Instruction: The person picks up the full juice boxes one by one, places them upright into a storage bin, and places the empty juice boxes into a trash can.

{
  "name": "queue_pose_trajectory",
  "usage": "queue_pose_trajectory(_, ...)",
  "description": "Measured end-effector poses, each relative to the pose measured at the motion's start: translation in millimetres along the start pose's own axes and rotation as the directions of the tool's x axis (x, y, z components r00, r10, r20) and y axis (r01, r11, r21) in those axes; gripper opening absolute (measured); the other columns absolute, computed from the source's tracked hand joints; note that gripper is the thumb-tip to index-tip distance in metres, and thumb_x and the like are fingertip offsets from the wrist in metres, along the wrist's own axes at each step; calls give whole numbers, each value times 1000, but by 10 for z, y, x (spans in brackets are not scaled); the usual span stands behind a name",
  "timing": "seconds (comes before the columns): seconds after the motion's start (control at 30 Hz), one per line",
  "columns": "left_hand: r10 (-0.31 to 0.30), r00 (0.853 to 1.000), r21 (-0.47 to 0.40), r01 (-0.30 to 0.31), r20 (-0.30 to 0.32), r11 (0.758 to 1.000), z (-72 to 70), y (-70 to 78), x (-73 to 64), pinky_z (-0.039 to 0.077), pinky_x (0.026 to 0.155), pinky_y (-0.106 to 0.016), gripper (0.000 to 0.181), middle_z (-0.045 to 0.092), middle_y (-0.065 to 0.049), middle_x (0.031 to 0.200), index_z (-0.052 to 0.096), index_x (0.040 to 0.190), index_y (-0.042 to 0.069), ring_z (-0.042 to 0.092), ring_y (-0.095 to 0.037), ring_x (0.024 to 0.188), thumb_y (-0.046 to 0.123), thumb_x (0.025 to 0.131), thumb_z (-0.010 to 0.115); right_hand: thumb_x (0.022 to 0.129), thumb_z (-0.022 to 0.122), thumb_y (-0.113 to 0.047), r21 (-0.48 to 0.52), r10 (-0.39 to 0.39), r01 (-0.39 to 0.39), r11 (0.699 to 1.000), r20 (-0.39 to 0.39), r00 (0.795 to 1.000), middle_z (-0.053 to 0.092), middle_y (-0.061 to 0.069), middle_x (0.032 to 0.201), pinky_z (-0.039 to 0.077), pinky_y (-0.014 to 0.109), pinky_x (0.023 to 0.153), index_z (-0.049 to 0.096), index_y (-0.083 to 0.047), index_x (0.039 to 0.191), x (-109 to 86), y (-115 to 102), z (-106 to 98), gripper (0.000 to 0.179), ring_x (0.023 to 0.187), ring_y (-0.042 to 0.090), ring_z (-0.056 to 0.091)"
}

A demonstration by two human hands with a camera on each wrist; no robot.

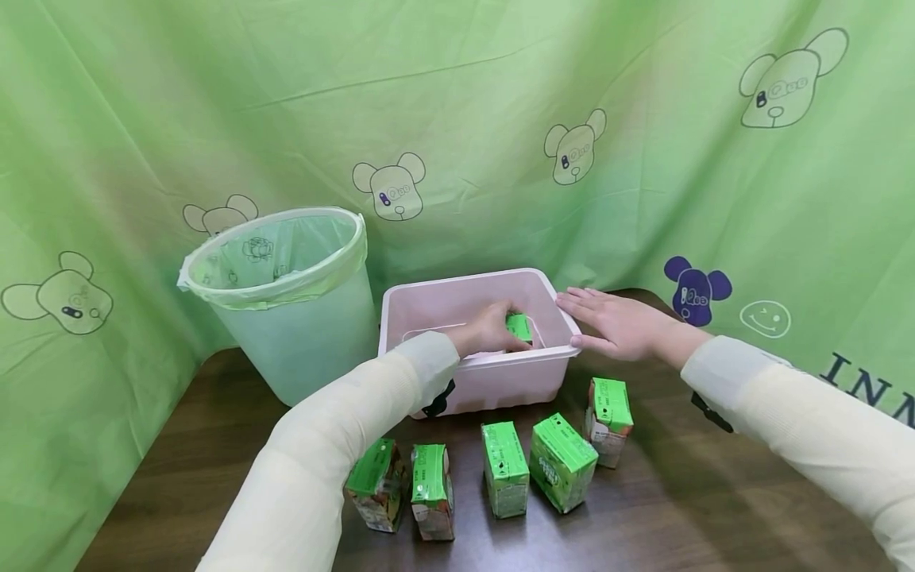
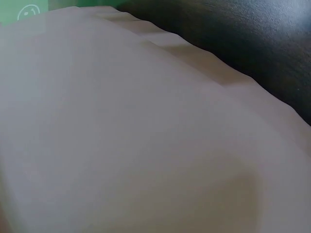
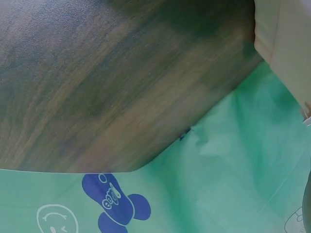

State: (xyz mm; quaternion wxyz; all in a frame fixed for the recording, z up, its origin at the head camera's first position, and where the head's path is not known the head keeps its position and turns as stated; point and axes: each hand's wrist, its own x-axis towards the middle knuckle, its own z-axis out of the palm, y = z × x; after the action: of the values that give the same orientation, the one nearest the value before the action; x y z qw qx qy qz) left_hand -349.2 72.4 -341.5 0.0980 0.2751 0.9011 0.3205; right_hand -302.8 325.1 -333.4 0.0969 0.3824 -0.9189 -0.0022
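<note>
A pink plastic bin (image 1: 515, 381) stands on the table, its pale side filling most of the left wrist view. My left hand (image 1: 493, 327) reaches inside it and grips a small green-topped drink carton (image 1: 519, 326) near the right end. Part of that carton is hidden by the hand. At the bin's right rim, my right hand (image 1: 622, 322) lies with its fingers straight, fingertips and thumb right at the edge. In front of the bin, several matching cartons stand upright, among them a carton (image 1: 505, 469) in the middle and another carton (image 1: 609, 421) at the right.
To the left of the bin is a tall pale-green waste basket (image 1: 307, 334) with a liner over its rim. A green curtain (image 1: 472, 95) with bear prints hangs behind and around the dark wooden table (image 1: 665, 492). The table's rear edge and corner show in the right wrist view.
</note>
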Motion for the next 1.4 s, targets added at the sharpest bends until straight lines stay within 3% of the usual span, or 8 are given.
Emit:
queue_pose_trajectory(0.27,10,1000,5,-10,-29,1000,-23,-81,46,44,86,-22,67,60,-10,119,54,123,1,55,-17,102,27,71,88,100,50,-41,-2,6,-6,1000,14,1000,35,21,151,26,52,112,33,4,148,39,15,-6,68,139,41,29)
queue_pose_trajectory(0.67,32,999,-62,-33,-10,998,-106,-59,-87,44,91,-23,70,59,-14,123,50,132,-3,54,-23,112,17,75,85,99,51,-40,-9,-12,12,1000,-4,1000,38,23,149,30,54,109,37,5,146,31,27,-11,66,137,44,32)
queue_pose_trajectory(0.9,34,999,-126,-34,-4,991,-223,-14,-124,45,96,-28,74,54,-18,133,46,136,-2,52,-29,120,17,76,85,100,51,-38,-1,-13,13,1000,18,1000,36,23,150,28,53,111,35,6,146,35,25,-67,66,138,43,29)
queue_pose_trajectory(1.07,78,997,-176,-80,-18,981,-344,21,-163,45,97,-27,72,53,-16,133,45,138,-2,52,-31,122,14,78,83,100,50,-38,-5,0,0,1000,40,999,35,23,151,27,53,111,35,6,146,21,36,-99,65,139,43,28)
queue_pose_trajectory(1.4,147,987,-285,-157,-57,945,-676,96,-504,47,96,-27,64,53,-12,131,49,135,3,52,-29,122,11,80,81,99,52,-38,-8,-18,18,1000,24,1000,37,24,149,29,55,110,36,6,145,5,51,-117,66,138,45,29)
